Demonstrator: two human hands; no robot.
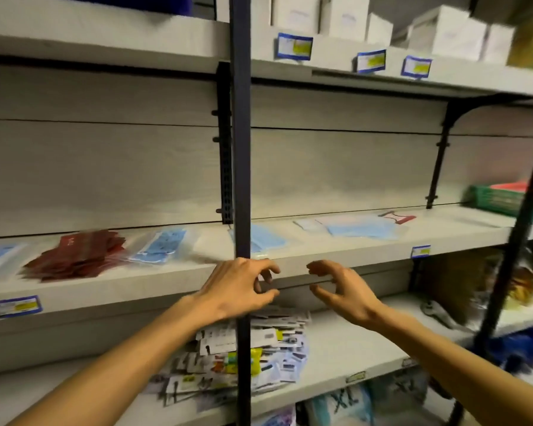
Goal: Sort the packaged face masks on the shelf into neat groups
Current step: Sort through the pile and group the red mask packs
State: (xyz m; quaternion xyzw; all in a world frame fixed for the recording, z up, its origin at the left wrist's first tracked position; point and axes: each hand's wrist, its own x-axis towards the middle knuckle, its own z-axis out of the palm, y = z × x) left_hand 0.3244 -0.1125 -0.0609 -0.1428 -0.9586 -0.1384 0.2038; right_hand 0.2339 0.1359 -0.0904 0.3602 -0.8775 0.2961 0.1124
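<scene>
Both hands, left (239, 289) and right (340, 292), grip released and empty at frame center, just below shelf (336, 252) holding scattered blue masks (359, 229) and red packets (77, 255).

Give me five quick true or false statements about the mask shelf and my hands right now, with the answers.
1. Both hands are empty. True: the left hand and right hand hover in front of the shelf edge, fingers curled, holding nothing.
2. The dark red packets lie right of the black upright post. False: they lie left of it.
3. A blue mask pack lies on the same shelf, right of the post. True.
4. The shelf above holds green bottles. False: it holds white boxes.
5. The shelf below is bare. False: a heap of small carded packets lies on it.
</scene>
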